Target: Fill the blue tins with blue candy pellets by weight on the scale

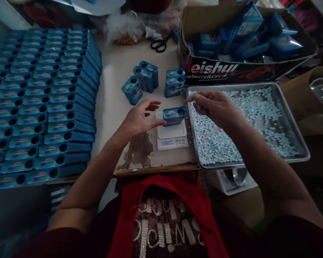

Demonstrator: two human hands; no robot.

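Observation:
A small blue candy box [174, 116] with a dark round hole in its top stands on a white digital scale [171, 131]. My left hand [140, 120] is at the box's left, fingers apart and curved, the thumb tip at or against its near left corner. Over the left edge of a metal tray [298, 147], my right hand [214, 107] has its fingers curled and pinched; whatever they hold, if anything, is too small to make out. Many pale blue and white candies [218, 141] lie spread in the tray. The scale's display is lit.
Long stacked rows of blue boxes [70, 116] fill the left side. Behind the scale stand several loose boxes [144, 79]. A cardboard carton [247, 68] of blue boxes is at the back right, with black scissors [158, 45] left of it. The table's front edge [156, 170] is worn.

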